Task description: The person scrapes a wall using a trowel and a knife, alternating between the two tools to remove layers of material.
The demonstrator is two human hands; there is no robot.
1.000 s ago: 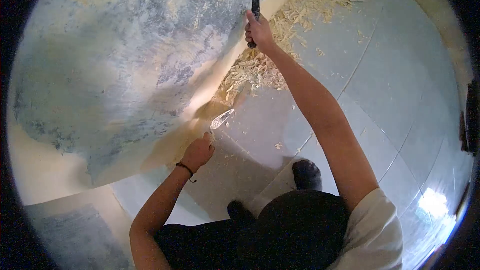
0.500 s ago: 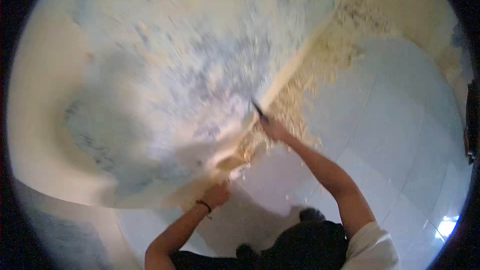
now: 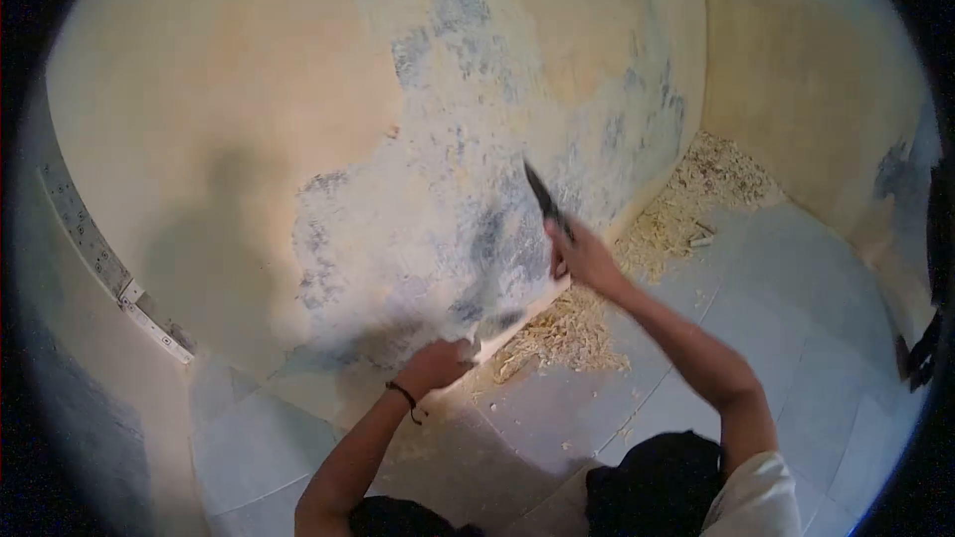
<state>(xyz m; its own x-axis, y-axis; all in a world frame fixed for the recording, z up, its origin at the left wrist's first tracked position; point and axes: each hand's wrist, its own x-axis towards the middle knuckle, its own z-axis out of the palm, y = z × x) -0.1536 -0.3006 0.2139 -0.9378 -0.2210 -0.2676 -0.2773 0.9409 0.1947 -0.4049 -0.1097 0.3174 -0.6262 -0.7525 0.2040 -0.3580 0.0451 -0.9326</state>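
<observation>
My right hand (image 3: pixel 587 261) is wrapped round the handle of a dark-bladed tool (image 3: pixel 541 191), its narrow tip pointing up across the wall. The wall (image 3: pixel 448 229) is yellowish, with rough whitish and blue-grey patches where the surface is scraped. My left hand (image 3: pixel 440 365) is closed low down, close to the foot of the wall. A bright white glow shows right at its fingertips, and I cannot tell what it holds. A dark bracelet (image 3: pixel 405 396) circles the left wrist.
Pale shavings (image 3: pixel 567 338) lie heaped along the wall's foot, with a further pile (image 3: pixel 711 179) at the corner. Grey tiles (image 3: pixel 756 278) cover the floor. A second yellowish wall (image 3: pixel 796 89) rises at the right. On the left runs a pale strip with dark marks (image 3: pixel 90 239).
The view has shifted, showing more floor and wall at the left. My right hand has drawn the tool up, away from the wall's lower edge. My left hand has come nearer the wall's foot.
</observation>
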